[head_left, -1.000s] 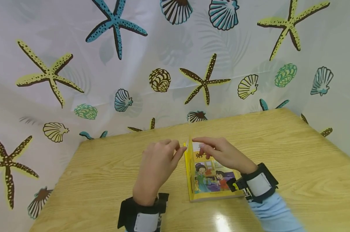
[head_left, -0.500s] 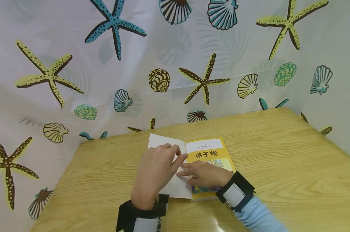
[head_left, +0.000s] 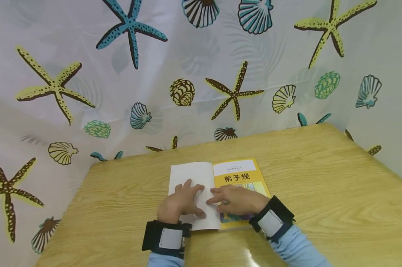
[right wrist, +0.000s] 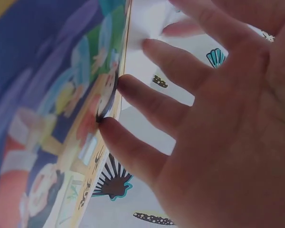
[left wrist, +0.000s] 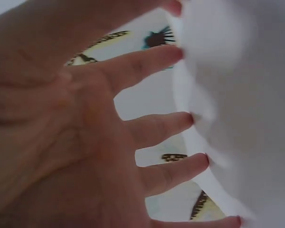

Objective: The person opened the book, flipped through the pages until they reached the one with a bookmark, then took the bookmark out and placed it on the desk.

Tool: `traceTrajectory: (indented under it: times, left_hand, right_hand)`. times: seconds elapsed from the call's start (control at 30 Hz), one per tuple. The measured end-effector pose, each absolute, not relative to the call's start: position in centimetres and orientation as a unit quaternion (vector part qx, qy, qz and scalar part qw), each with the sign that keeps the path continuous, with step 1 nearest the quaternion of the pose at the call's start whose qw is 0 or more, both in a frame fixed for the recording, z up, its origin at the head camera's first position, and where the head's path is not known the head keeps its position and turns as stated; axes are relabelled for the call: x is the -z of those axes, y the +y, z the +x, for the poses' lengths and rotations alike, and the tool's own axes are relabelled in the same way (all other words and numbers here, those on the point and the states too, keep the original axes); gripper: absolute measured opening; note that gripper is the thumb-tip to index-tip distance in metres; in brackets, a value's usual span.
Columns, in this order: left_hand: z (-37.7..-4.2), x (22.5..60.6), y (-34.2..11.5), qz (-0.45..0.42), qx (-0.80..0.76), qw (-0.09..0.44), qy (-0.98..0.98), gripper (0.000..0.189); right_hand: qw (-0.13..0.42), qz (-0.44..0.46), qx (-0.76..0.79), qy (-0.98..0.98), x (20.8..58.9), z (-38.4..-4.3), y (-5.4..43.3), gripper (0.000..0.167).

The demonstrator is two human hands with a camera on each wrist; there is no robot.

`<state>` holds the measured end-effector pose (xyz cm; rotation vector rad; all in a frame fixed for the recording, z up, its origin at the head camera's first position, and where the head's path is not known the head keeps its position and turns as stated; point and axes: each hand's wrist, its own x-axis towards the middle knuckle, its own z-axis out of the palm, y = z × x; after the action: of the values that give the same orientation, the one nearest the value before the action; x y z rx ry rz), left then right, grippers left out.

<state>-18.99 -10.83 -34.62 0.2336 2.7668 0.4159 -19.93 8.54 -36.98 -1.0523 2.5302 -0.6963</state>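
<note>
book [head_left: 219,178] lies open on the counter [head_left: 120,207], under both hands. left page [head_left: 191,172] is blank white; right page [head_left: 261,178] is mostly yellow, with a dark title [head_left: 237,177] and a picture [head_left: 260,189] lower down, partly covered.

left hand [head_left: 180,202]: fingers spread, tips touching the left page (the left wrist view shows several set along the white paper). right hand [head_left: 239,200]: fingers spread too, lying over the right page and reaching the fold [head_left: 214,174]; in the right wrist view two tips meet the picture, others point toward the white side. neither hand visibly pinches a sheet. how hard they bear down, cannot tell.

step in hand, by my reading: flattening the opened book about the fold, so the left page does not spring up. probably near done, since both pages look close to flat in the head view.

next move, as judged: a further stroke along the fold, or a page turn. a turn would call for the right hand to take one sheet by its free edge while the left hand steadies the left page. likely slip: two sheets lifting together.
</note>
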Motion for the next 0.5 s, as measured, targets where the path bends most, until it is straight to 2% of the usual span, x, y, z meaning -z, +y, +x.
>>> traceTrajectory:
  times: [0.13, 0.27, 0.37, 0.5]
  left_hand:
    - [-19.6, 36.0, -11.1, 0.070, -0.145, 0.179, 0.971, 0.090]
    - [-19.9, 36.5, -11.2, 0.068, -0.146, 0.172, 0.972, 0.093]
    - [-20.1, 36.8, -11.2, 0.067, -0.152, 0.177, 0.970, 0.095]
    - [-20.1, 37.2, -11.0, 0.067, -0.153, 0.178, 0.970, 0.097]
  right_hand:
    - [0.165, -0.352, 0.242, 0.889, 37.0, -19.9, 8.5, 0.030]
    - [0.161, -0.348, 0.239, 0.892, 36.9, -20.1, 8.9, 0.031]
    - [0.145, -0.338, 0.223, 0.903, 36.8, -20.5, 10.0, 0.034]
    - [0.122, -0.281, 0.189, 0.933, 36.6, -21.3, 12.9, 0.043]
